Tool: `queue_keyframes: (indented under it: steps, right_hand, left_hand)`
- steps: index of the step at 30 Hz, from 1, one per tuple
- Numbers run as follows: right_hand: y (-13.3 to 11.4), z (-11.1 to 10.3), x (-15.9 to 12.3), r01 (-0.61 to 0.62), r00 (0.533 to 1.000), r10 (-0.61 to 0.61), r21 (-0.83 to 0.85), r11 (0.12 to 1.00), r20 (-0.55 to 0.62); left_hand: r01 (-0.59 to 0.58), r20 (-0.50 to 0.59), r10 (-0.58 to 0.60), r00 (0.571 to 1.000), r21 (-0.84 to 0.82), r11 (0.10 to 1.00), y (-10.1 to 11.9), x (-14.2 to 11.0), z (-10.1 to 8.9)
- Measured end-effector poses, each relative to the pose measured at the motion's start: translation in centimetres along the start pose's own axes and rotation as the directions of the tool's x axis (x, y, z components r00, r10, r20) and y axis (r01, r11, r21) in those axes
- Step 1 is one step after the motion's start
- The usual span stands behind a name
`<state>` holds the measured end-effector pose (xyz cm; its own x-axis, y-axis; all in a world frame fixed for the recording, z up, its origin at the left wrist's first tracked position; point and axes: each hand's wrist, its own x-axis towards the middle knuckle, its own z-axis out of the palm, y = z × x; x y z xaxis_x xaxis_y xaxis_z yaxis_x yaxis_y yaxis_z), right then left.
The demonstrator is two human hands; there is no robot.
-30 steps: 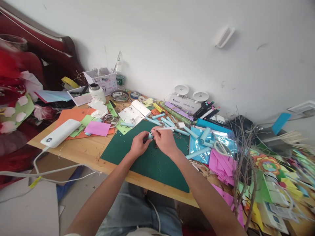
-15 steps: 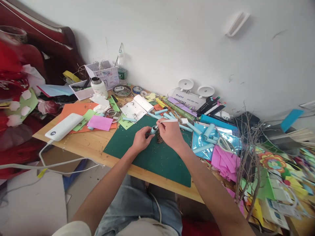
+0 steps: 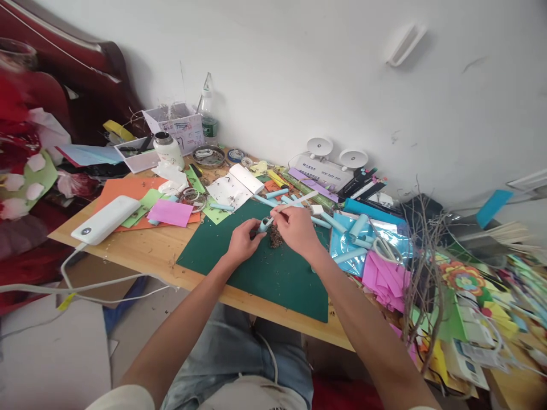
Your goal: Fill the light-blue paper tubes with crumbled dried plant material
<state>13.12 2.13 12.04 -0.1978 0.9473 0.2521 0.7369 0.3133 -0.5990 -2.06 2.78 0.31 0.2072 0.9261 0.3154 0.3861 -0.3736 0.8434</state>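
My left hand [image 3: 243,244] is closed round a short light blue paper tube [image 3: 264,225], whose dark open end faces up. Just to the right, my right hand [image 3: 297,229] pinches a thin white stick [image 3: 305,198]. One end of the stick sticks out past the knuckles toward the upper right; the other is close to the tube's mouth, and I cannot tell whether it touches. Beneath both hands a small pile of brown crumbs [image 3: 276,238] lies on the green cutting mat [image 3: 273,285], with loose bits scattered about.
Several blue paper tubes [image 3: 335,222] lie behind my right hand, near scissors [image 3: 387,249] and pink paper [image 3: 382,282]. At the left are a white power bank [image 3: 106,219] with a cable and a white bottle [image 3: 168,151]. Dry twigs [image 3: 423,273] stand at the right.
The white stick has swung from nearly level to slanting up to the right, and my right hand has turned slightly with it. My left hand still holds the tube. The view has shifted a little.
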Motion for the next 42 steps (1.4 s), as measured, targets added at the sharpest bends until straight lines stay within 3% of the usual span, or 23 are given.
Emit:
queue_keyframes:
  steps: [5, 8, 14, 23, 31, 38, 42]
  right_hand:
    - [0.2, 0.0, 0.2, 0.014, 0.999, -0.015, -0.059, 0.998, -0.028]
    - [0.2, 0.3, 0.0, 0.065, 0.998, -0.065, -0.029, 0.997, -0.024]
    - [0.0, 0.8, -0.1, 0.037, 0.999, -0.036, 0.059, 0.998, -0.033]
    - [-0.2, -1.0, 0.3, 0.004, 0.994, 0.004, 0.072, 0.997, -0.112]
    - [0.5, 1.3, -0.1, 0.092, 0.993, -0.092, 0.005, 0.996, -0.077]
    - [-0.3, -0.5, -0.2, 0.023, 0.99, -0.007, 0.107, 0.994, -0.143]
    - [-0.1, 0.0, -0.3, 0.032, 0.992, -0.027, 0.04, 0.999, -0.124]
  left_hand:
    - [0.015, -0.002, -0.015, 1.0, -0.015, 1.0, 0.1, -0.1, 0.0]
    - [0.012, 0.002, -0.012, 1.0, -0.015, 1.0, 0.0, 0.0, 0.0]
    - [0.013, 0.001, -0.013, 1.0, -0.018, 1.0, 0.1, 0.0, -0.1]
    - [0.032, -0.013, -0.033, 0.999, -0.043, 0.999, 0.2, 0.0, 0.0]
    - [-0.001, 0.002, 0.001, 1.0, -0.027, 1.0, 0.2, 0.0, -0.2]
    - [0.028, -0.005, -0.029, 1.0, -0.026, 0.999, 0.2, 0.1, 0.0]
    - [0.02, -0.008, -0.02, 1.0, -0.027, 0.999, 0.2, 0.0, -0.1]
